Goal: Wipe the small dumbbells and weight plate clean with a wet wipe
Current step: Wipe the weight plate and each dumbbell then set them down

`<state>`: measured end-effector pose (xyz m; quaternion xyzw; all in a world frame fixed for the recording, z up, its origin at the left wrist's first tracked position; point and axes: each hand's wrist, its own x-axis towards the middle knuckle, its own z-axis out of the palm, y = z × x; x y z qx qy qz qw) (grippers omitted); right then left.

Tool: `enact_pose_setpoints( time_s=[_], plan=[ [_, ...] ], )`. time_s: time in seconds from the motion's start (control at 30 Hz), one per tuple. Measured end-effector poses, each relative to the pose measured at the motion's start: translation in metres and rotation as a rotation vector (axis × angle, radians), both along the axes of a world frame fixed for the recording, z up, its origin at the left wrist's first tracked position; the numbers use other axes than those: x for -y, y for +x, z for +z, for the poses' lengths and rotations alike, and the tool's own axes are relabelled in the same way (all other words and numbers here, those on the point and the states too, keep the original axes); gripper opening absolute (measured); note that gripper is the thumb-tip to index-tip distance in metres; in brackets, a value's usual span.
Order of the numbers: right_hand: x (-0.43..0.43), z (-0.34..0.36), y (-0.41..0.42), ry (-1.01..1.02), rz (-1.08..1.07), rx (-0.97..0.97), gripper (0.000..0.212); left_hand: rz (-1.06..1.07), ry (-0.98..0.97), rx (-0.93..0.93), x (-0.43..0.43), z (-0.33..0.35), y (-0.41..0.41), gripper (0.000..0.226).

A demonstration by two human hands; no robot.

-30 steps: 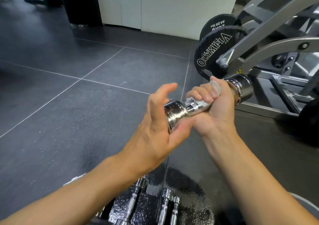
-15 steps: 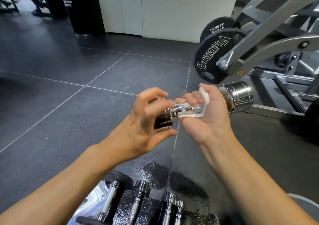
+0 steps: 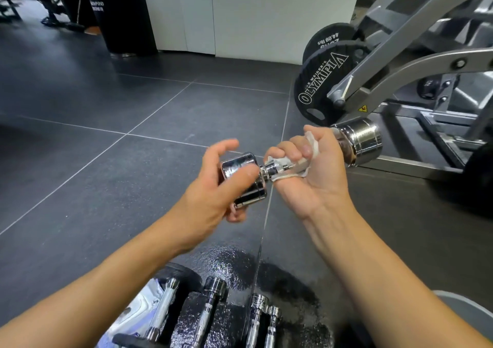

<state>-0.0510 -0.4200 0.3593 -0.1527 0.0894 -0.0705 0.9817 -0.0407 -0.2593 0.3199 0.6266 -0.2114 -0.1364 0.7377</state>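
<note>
Head view: the chrome dumbbell [image 3: 272, 170] is held above the floor tiles [image 3: 133, 102]. The left hand [image 3: 210, 187] pinches 1 head, and the right hand [image 3: 317, 177] curls round the handle through the wet wipe [image 3: 312, 146]. Probably best: squeeze firmly, twist, and slide the wipe along the knurling.

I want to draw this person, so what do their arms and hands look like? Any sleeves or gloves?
No sleeves show: the left forearm and right forearm are bare to the picture's edge. The left hand and right hand wear no gloves, and no watch, bracelet or ring shows.
</note>
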Motion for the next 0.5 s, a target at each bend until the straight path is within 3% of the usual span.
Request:
enact_pose_setpoints(
  time_s=[0.07, 0.13, 0.2, 0.23, 0.3, 0.37, 0.47, 0.5],
  plan=[
    [-0.001, -0.003, 0.000, 0.040, -0.015, -0.023, 0.046, 0.001, 0.266, 0.595, -0.009, -0.005, 0.007, 0.081],
    [-0.002, -0.007, 0.000, 0.109, 0.004, -0.044, 0.046, 0.017, 0.447, 1.095, -0.012, -0.006, 0.017, 0.084],
    [-0.001, -0.009, -0.002, 0.162, 0.045, -0.060, 0.046, 0.055, 0.485, 1.346, -0.009, -0.005, 0.019, 0.079],
    [0.000, -0.010, -0.002, 0.178, 0.055, -0.059, 0.046, 0.083, 0.484, 1.338, -0.008, -0.007, 0.018, 0.080],
    [0.002, -0.009, -0.002, 0.187, 0.050, -0.050, 0.045, 0.073, 0.476, 1.082, -0.006, -0.011, 0.011, 0.095],
    [0.003, -0.008, 0.000, 0.140, 0.028, -0.045, 0.044, 0.009, 0.443, 0.633, -0.001, -0.012, 0.003, 0.110],
    [0.001, -0.006, 0.000, 0.053, -0.004, -0.043, 0.045, -0.092, 0.091, -0.247, 0.009, -0.002, -0.004, 0.081],
    [0.000, -0.006, -0.001, 0.038, 0.002, -0.042, 0.045, -0.134, 0.012, -0.372, 0.009, -0.002, -0.003, 0.072]
  ],
)
